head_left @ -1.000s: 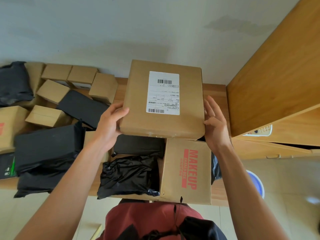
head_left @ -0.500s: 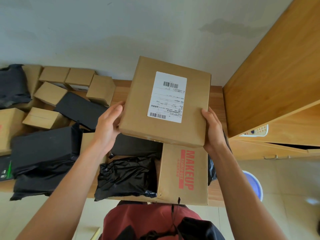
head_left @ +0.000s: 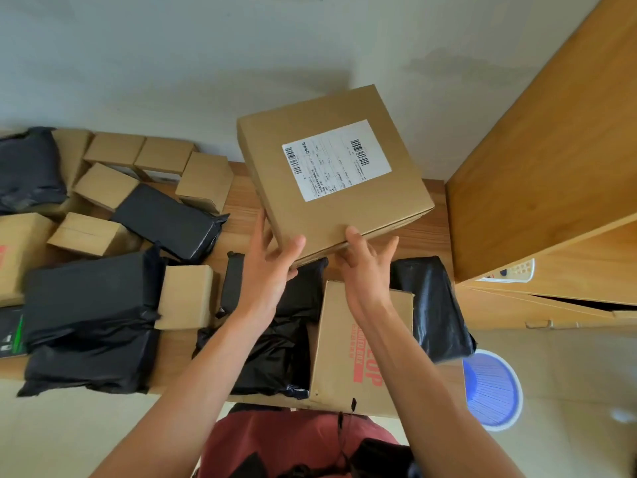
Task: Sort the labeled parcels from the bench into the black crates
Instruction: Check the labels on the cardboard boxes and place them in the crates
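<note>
A flat brown cardboard box (head_left: 344, 215) with a white barcode label (head_left: 336, 160) is held in the air above the wooden bench (head_left: 241, 212), tilted and turned so the label runs sideways. My left hand (head_left: 269, 270) grips its near left corner, thumb on top and fingers beneath. My right hand (head_left: 365, 267) holds the near edge, thumb on the top face and fingers spread under it. No black crate shows in this view.
The bench holds several small brown boxes (head_left: 206, 181), black plastic-wrapped parcels (head_left: 89, 301) and a box printed in red (head_left: 348, 357) under my arms. A wooden cabinet (head_left: 551, 150) stands close on the right. A blue basket (head_left: 493, 388) sits on the floor.
The box has turned about a quarter turn clockwise and shifted right. Both hands moved from its sides to its near edge.
</note>
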Demonstrator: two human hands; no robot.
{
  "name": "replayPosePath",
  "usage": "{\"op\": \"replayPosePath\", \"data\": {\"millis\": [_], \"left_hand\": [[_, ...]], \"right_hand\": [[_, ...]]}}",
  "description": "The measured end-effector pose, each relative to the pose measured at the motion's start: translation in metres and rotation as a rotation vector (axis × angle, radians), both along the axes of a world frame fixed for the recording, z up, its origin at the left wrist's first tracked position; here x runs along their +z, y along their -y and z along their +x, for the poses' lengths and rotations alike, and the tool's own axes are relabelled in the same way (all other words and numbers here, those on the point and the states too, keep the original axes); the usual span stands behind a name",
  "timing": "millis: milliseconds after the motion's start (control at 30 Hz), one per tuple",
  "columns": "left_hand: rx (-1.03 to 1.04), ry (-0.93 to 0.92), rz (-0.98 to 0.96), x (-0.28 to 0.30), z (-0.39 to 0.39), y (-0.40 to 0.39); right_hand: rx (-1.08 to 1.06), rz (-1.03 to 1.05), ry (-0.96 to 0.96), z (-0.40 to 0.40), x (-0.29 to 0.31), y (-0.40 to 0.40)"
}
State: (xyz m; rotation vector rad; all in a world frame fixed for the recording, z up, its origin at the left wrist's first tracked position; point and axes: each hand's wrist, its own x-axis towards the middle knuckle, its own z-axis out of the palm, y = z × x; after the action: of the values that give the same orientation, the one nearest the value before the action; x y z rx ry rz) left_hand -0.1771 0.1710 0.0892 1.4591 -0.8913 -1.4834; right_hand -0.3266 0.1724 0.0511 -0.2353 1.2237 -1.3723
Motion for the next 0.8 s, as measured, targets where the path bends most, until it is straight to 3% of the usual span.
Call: {"op": "replayPosePath", "data": {"millis": [200,433,600,800], "left_hand": [[0.050,-0.029,-0.060,0.006,0.014,0.008],[0.034,-0.056,-0.013,0.008,0.057,0.019],[-0.088,-0.018,-0.037,0.010,0.082,0.034],[0.073,-0.058,-0.080,0.012,0.086,0.048]], "right_hand": [[0.076,-0.037,-0.052,-0.005,0.002,-0.008],[0.005,-0.018,-0.401,-0.053,0.017,-0.008],[0.199,-0.023,-0.401,-0.070,0.014,-0.002],[0.164,-0.019,-0.356,-0.053,0.016,-0.007]]}}
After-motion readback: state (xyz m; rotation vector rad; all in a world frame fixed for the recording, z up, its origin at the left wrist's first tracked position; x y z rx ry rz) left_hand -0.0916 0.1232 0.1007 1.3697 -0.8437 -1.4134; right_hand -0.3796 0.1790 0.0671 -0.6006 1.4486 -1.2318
